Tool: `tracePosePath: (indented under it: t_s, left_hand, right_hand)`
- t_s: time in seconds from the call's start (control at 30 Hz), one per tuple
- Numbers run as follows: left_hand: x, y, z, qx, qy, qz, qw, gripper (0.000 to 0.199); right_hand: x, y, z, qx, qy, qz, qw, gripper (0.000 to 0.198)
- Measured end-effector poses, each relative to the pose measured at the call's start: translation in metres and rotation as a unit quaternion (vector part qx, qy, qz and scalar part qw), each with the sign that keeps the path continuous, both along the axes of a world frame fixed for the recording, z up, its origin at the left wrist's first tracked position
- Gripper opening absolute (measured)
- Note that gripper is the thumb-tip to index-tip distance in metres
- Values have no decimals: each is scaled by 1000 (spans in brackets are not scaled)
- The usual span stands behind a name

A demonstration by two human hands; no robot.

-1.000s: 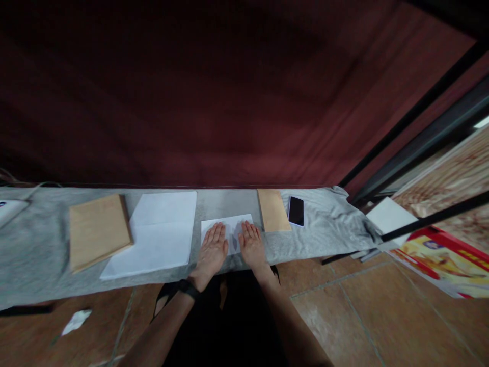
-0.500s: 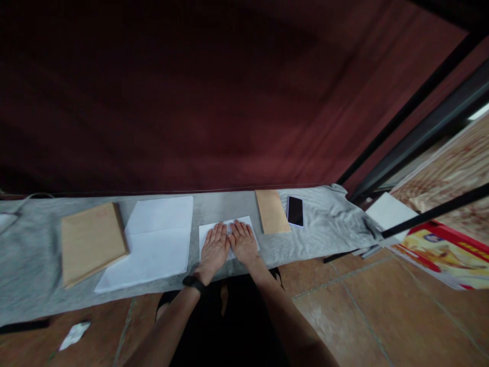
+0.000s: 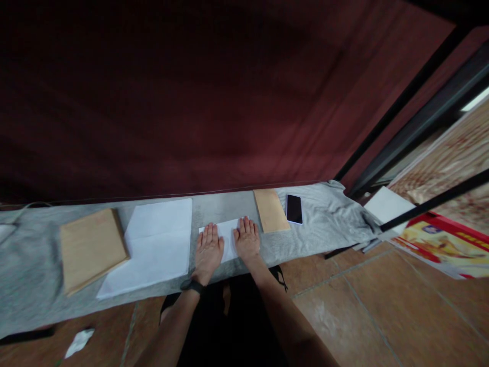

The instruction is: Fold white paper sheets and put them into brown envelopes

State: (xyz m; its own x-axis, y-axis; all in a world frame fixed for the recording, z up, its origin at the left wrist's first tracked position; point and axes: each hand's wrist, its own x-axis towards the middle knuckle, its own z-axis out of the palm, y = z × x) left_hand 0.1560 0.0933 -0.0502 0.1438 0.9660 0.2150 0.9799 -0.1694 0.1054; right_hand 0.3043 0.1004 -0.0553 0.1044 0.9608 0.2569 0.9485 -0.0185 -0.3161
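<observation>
Grey cloth ran right across, with a big white sheet at nine o'clock from the work spot and a brown packet overlapping its outer edge. The small white paper lay dead centre, a flat brown piece at two. Half a second earlier the hands met mid-paper; now they'd split, left hand and right hand flat near opposite ends, so the pressure probably went outward. Nothing pinched, palms down. Phone was past the brown piece. Paper under the palms was hidden, any creases too faint to call.
</observation>
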Motion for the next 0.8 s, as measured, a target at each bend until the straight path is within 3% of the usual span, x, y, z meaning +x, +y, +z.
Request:
tracePosePath:
  t_s: [0.2, 0.5, 0.8]
  left_hand:
    - [-1, 1, -4, 17, -18, 24, 999, 60]
    - [-1, -2, 1, 19, -2, 14, 1000, 57]
    - [-1, -5, 6, 7, 4, 3, 1000, 53]
  right_hand:
    - [-2, -1, -2, 14, 1, -35, 999, 59]
    - [0, -3, 1, 14, 12, -24, 1000, 56]
    - [-15, -2, 12, -26, 12, 156, 987, 46]
